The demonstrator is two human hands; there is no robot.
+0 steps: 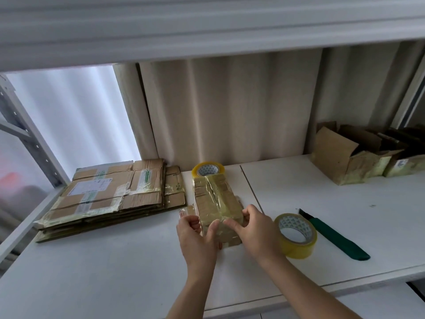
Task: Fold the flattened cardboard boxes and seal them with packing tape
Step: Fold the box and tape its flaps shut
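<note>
Head: both hands (230, 233) grip taped box (217, 199) (closed).

Place: a packing station is being shown.
Evidence: flattened cartons (110, 194) are being stacked left of the white shelf's (138, 261) centre; tape rolls (296, 236) are being kept nearby.

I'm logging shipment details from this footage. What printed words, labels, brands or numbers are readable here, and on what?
No text can be read.
Flattened cardboard boxes: white and green shipping labels, print too blurred.
Folded boxes at right: one small white label, too small.
Tape rolls: triangle pattern on cores, no words.
Box being taped: no visible print.
</note>
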